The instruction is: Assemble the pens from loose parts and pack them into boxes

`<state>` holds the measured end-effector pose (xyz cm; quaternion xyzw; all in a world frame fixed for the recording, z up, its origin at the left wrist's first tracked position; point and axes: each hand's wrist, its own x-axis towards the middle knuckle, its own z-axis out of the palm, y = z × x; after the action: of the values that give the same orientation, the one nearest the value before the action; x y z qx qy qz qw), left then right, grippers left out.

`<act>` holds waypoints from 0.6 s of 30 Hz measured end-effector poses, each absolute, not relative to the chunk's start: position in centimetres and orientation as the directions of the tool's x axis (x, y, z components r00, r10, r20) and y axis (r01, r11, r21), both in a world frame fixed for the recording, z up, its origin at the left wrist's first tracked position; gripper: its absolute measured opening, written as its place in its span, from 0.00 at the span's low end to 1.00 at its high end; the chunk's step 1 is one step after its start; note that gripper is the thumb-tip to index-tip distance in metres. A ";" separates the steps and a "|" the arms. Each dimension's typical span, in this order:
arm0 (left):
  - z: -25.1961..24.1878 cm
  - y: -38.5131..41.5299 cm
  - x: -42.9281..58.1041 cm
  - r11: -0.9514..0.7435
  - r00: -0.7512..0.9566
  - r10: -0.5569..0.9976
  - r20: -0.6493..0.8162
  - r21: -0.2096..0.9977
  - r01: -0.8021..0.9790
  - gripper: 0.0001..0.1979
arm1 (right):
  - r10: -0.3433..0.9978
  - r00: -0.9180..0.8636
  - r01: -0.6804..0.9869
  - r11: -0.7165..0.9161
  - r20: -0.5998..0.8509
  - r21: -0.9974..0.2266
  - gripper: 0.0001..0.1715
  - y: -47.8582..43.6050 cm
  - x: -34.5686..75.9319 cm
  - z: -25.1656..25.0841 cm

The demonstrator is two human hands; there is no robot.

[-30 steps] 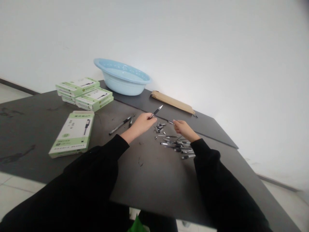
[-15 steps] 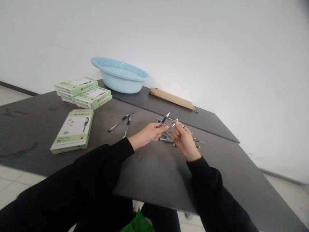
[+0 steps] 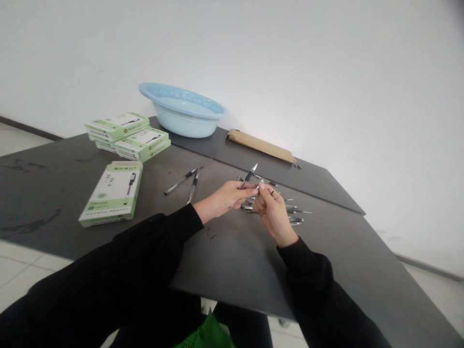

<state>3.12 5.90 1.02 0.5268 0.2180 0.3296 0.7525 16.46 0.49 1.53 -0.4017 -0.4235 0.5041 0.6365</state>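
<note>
My left hand (image 3: 229,199) is closed around a pen (image 3: 249,175) with a dark grip, its pointed silver tip tilted up and to the right. Close against it, my right hand (image 3: 272,212) pinches a small shiny pen part (image 3: 260,183) between thumb and forefinger; its exact kind is too small to make out. The two hands' fingertips meet or nearly meet. Under and behind my right hand lies a loose heap of pen parts (image 3: 295,221), partly hidden by the fingers. Two pens (image 3: 181,181) with black grips lie left of my hands.
A pen box (image 3: 110,193) lies flat at the left, with a stack of similar green-and-white boxes (image 3: 125,137) behind it. A blue basin (image 3: 184,113) and a long brown paper packet (image 3: 261,146) rest along the back of the dark table (image 3: 224,261), near the wall.
My right hand has come slightly left, bringing the small shiny part up against my left hand. The pen is still in my left hand. The view has shifted a little.
</note>
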 end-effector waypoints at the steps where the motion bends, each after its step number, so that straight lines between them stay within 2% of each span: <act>1: 1.0 5.9 3.1 0.229 0.686 0.727 0.014 0.938 -0.262 0.17 | 0.980 0.144 -0.302 0.173 0.134 -0.937 0.19 0.5 16.4 1.5; 18: 0.8 5.8 3.4 0.170 0.641 0.767 0.035 0.951 -0.256 0.15 | 0.971 0.187 -0.303 0.202 0.149 -0.932 0.19 0.3 16.2 1.0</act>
<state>3.35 5.83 0.83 0.5397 0.2363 0.3515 0.7275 16.24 0.28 0.96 -0.4042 -0.4133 0.4856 0.6557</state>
